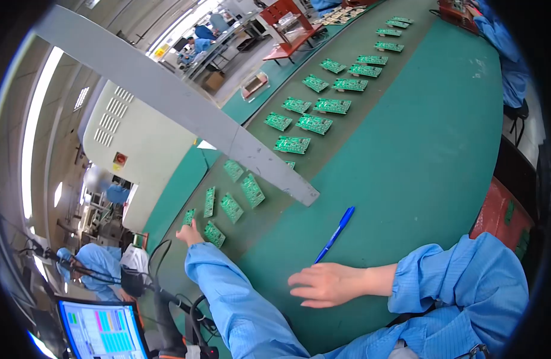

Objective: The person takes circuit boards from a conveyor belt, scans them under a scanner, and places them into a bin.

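Observation:
My left hand [190, 233] reaches to the far left edge of the conveyor strip, its fingers at a small green circuit board [190, 216]; whether they grip it is hard to make out. Just right of that hand lies another green board [214, 234], with more boards [232, 207] beyond it. My right hand [326, 285] rests on the green table mat [395, 197], fingers spread and holding nothing. A blue pen [336, 233] lies on the mat just beyond its fingers.
A grey metal bar [227, 131] crosses above the boards. Rows of green boards [332, 106] run to the far end. At lower left are a monitor [103, 329] and cables. A red bin [497, 209] stands at right. Co-workers in blue sit at left, far back and upper right.

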Demonstrator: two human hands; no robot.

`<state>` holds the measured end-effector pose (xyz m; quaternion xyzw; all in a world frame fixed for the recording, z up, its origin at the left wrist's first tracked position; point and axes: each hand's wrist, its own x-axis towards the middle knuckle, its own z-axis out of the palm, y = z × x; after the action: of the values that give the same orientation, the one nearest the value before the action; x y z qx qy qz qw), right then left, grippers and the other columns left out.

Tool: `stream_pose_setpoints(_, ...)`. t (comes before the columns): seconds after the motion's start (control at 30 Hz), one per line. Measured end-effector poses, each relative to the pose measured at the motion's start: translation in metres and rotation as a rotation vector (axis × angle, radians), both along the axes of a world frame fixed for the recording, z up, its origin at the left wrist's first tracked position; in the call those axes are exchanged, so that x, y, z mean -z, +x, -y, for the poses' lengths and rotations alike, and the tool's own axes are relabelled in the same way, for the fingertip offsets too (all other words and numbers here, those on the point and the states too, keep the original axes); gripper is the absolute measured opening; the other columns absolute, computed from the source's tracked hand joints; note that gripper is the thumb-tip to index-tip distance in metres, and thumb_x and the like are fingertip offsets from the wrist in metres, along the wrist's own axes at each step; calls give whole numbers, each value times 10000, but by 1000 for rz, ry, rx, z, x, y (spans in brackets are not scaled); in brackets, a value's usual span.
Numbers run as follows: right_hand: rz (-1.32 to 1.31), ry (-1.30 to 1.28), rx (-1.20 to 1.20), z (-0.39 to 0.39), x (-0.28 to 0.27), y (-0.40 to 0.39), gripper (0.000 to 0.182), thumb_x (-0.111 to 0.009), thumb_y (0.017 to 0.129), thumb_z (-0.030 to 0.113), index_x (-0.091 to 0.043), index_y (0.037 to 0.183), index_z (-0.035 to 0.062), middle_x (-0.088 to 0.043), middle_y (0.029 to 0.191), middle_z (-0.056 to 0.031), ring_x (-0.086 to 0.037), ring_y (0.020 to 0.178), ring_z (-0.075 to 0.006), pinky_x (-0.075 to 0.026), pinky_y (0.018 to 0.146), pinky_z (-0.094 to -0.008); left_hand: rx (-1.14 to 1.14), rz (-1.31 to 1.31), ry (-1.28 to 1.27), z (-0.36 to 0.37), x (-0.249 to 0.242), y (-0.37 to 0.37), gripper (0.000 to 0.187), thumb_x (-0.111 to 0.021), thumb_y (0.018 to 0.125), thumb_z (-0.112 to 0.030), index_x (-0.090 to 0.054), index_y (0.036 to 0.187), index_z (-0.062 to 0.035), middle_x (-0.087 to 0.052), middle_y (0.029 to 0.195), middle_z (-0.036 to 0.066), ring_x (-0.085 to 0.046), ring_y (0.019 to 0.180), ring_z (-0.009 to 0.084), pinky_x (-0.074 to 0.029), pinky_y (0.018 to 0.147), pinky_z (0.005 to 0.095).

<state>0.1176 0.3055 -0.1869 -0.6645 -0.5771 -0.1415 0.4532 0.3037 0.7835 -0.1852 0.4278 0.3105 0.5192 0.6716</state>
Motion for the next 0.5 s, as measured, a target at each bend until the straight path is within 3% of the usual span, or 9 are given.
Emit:
stream_pose_setpoints(0.03, -8, -20, -26, 0, 1, 1, 225, -582, 813, 206, -523, 945, 34, -480, 1063, -110, -531, 805, -227, -454, 663, -335, 186, -177, 60, -6, 1, 3, 523, -441, 764, 63, -282, 1258, 0, -440, 1107, 195, -563, 821, 299, -566, 698, 402)
stream_pose_setpoints(0.13, -35, -55, -64, -1, 5, 1, 210, -579, 825, 203, -529, 929, 29, -503, 1064, -125, -551, 809, -241, -472, 680, -340, 41, -356, 151, -74, 55, 48, 549, -459, 766, 40, -273, 1283, 13, -427, 1139, 215, -564, 862, 305, -561, 715, 397)
stream_pose_setpoints(0.17, -55, -59, -81, -1, 4, 1, 204, -576, 826, 204, -517, 905, 26, -493, 1056, -128, -548, 809, -248, -472, 679, -345, 93, -498, 212, -25, 14, 23, 548, -496, 759, 14, -254, 1250, 40, -501, 1055, 207, -578, 869, 340, -555, 731, 405)
stream_pose_setpoints(0.2, -74, -56, -93, -1, 2, 0, 202, -574, 827, 205, -504, 881, 24, -482, 1049, -132, -544, 809, -255, -472, 678, -350, 100, -504, 212, -32, 14, 20, 548, -496, 759, 14, -254, 1250, 40, -501, 1055, 207, -578, 869, 340, -555, 731, 405)
stream_pose_setpoints(0.27, -71, -17, -102, -4, 5, -2, 213, -593, 802, 192, -489, 866, 17, -465, 1034, -124, -530, 806, -253, -464, 665, -359, -10, -1279, 633, -59, 8, 19, 354, -524, 739, 11, -422, 1070, 86, -590, 876, 174, -615, 822, 322, -553, 723, 363)
stream_pose_setpoints(0.33, -67, 21, -99, -6, 8, -4, 229, -611, 776, 179, -475, 851, 11, -448, 1019, -116, -516, 802, -252, -456, 651, -368, 61, -1078, 519, -36, 2, 5, 51, -548, 704, 3, -559, 658, 21, -554, 601, 133, -560, 531, 224, -450, 494, 311)
stream_pose_setpoints(0.43, -44, 63, -129, -4, 7, -3, 221, -573, 817, 200, -458, 822, 12, -432, 1027, -143, -510, 766, -281, -448, 627, -379, 42, -748, 217, -25, 18, 13, 30, -575, 701, 14, -593, 693, 37, -572, 629, 145, -574, 513, 220, -434, 441, 310)
stream_pose_setpoints(0.5, -35, 58, -108, -4, 8, -4, 223, -573, 816, 200, -458, 822, 10, -433, 1025, -143, -511, 771, -278, -446, 628, -380, 263, -864, 670, -23, 19, 4, 41, -595, 702, 15, -598, 719, 53, -560, 625, 134, -558, 494, 200, -425, 417, 303)
